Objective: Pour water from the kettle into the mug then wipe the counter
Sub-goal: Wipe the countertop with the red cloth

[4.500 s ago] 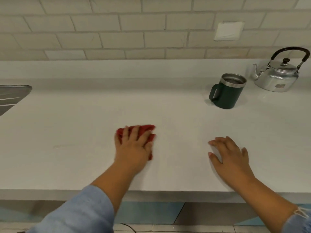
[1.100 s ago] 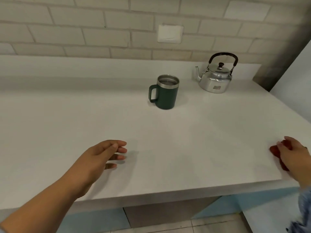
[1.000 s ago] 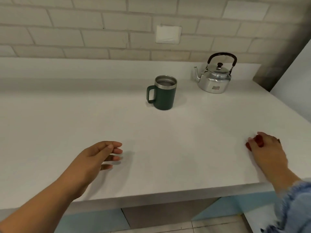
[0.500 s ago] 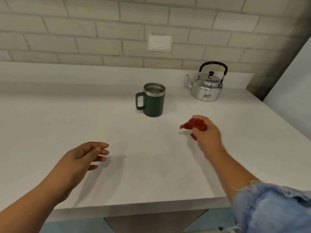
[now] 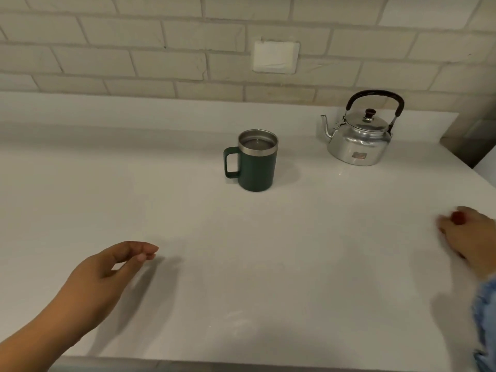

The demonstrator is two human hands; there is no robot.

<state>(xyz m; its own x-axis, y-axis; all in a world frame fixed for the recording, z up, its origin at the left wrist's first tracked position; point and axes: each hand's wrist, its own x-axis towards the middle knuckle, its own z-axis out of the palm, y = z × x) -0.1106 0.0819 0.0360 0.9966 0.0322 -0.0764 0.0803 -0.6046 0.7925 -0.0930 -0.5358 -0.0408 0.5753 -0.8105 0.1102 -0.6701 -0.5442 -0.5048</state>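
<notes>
A dark green mug (image 5: 257, 162) with a steel rim stands upright mid-counter, its handle to the left. To its right near the wall sits a silver kettle (image 5: 358, 138) with a black handle, spout pointing left. My right hand (image 5: 472, 237) is at the right edge of the view, pressed on the white counter (image 5: 241, 237) and closed over a red cloth (image 5: 457, 218), of which only a small bit shows. My left hand (image 5: 107, 272) hovers low over the front left of the counter, fingers loosely curled, holding nothing.
A tiled wall with a white plate (image 5: 276, 57) runs behind the counter. The counter's front edge (image 5: 241, 365) is at the bottom of the view. A side wall closes the counter at the far right (image 5: 472, 146).
My right hand has swept the red cloth from mid-counter in front of the mug back to the right edge. The left hand's fingers have curled a little more.
</notes>
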